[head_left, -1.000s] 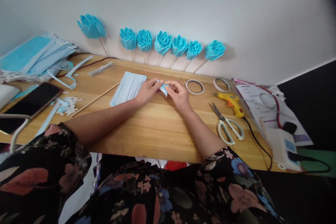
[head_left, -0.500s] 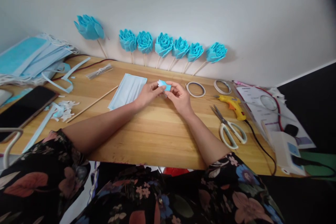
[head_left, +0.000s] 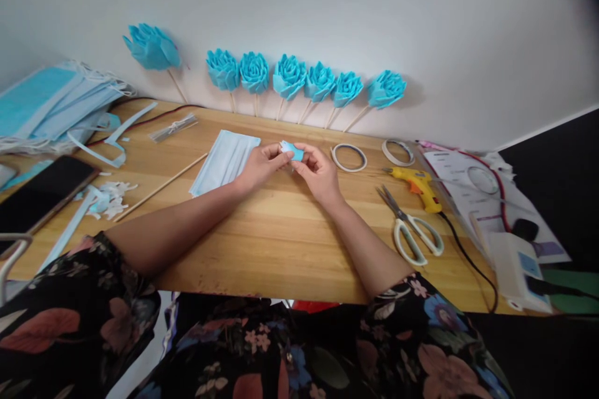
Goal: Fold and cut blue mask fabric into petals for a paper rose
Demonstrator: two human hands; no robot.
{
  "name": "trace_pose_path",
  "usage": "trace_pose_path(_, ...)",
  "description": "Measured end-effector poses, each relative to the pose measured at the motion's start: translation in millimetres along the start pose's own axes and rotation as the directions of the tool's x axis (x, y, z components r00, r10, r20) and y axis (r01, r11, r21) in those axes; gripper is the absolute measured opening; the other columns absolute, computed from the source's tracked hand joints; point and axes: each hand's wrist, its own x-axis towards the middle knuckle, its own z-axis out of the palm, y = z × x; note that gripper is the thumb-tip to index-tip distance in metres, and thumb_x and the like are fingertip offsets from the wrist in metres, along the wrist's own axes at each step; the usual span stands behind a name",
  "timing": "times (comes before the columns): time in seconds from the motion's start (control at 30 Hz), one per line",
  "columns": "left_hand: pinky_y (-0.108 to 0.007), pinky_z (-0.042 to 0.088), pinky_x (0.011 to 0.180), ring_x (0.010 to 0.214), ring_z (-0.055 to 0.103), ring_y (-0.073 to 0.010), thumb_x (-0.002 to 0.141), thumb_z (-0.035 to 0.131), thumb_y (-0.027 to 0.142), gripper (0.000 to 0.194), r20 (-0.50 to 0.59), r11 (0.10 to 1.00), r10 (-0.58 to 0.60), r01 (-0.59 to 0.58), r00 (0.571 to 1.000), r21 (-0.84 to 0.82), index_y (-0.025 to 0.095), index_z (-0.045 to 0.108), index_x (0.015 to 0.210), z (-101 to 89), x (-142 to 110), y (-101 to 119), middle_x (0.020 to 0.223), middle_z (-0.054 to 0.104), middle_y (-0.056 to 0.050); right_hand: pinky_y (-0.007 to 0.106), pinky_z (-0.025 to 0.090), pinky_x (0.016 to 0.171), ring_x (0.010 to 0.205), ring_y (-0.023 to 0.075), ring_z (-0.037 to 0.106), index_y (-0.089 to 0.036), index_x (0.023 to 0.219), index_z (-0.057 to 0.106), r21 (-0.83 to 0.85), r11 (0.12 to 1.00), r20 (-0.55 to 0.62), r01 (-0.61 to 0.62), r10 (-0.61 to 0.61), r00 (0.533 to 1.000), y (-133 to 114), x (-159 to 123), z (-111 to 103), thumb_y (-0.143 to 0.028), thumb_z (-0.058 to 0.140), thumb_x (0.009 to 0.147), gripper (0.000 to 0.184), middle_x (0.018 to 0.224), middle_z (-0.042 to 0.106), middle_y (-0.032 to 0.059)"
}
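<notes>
Between my two hands is a small folded piece of blue mask fabric (head_left: 292, 151), its pale end pointing left. My left hand (head_left: 262, 167) pinches it at the left side, thumb on top. My right hand (head_left: 319, 173) grips its right side between thumb and fingers. The fabric is held just above the wooden table (head_left: 262, 243). A pleated face mask (head_left: 222, 161) lies flat beside my left hand. To the right of my right hand is a roll of double-sided tape (head_left: 349, 168). What the curled fingers cover underneath is hidden.
Several blue fabric flowers (head_left: 289, 76) on sticks lean on the wall. At right lie a yellow glue gun (head_left: 418, 184), scissors (head_left: 406, 221) and a second tape roll (head_left: 397, 162). At left are stacked masks (head_left: 56, 103), a phone (head_left: 44, 199), scraps (head_left: 112, 199) and a wooden stick (head_left: 161, 187).
The camera view has shifted slightly, so the surroundings sit a little differently in the picture. Both hands keep the same hold on the fabric piece.
</notes>
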Motion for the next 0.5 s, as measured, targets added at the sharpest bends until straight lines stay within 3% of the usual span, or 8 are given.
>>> trace_pose_path(0.23, -0.024, 0.04, 0.06, 0.058, 0.045, -0.0084, 0.078, 0.075, 0.053, 0.046, 0.021, 0.999, 0.021, -0.02, 1.0, -0.035, 0.016, 0.056, 0.059, 1.3, -1.2, 4.3, 0.059, 0.054, 0.002, 0.034, 0.057, 0.084, 0.096, 0.0192, 0.069, -0.025, 0.108, 0.074, -0.07, 0.997, -0.015, 0.02, -0.021, 1.0, -5.9, -0.3, -1.5, -0.043, 0.073, 0.083, 0.031, 0.112, 0.076, 0.0041)
trace_pose_path(0.4, -0.024, 0.04, 0.06, 0.058, 0.045, -0.0084, 0.081, 0.074, 0.053, 0.046, 0.022, 0.999, 0.033, -0.033, 0.999, -0.023, 0.017, 0.055, 0.059, 1.7, -1.6, 3.2, 0.058, 0.051, 0.002, 0.031, 0.053, 0.075, 0.078, 0.0153, 0.066, -0.023, 0.101, 0.075, -0.111, 0.994, -0.051, -0.002, -0.003, 0.999, -4.1, 0.0, -2.9, -0.044, 0.072, 0.084, 0.028, 0.091, 0.077, 0.0017)
trace_pose_path(0.5, -0.022, 0.042, 0.059, 0.061, 0.048, -0.009, 0.082, 0.074, 0.053, 0.039, -0.032, 0.994, 0.057, -0.059, 0.998, -0.09, 0.017, 0.061, 0.073, 1.7, 0.4, -1.0, 0.064, 0.055, 0.001, 0.028, 0.05, 0.069, 0.068, 0.0129, 0.061, -0.021, 0.096, 0.073, -0.093, 0.996, -0.076, -0.018, 0.011, 0.997, -3.1, 1.3, -4.9, -0.045, 0.07, 0.085, 0.027, 0.077, 0.072, -0.001)
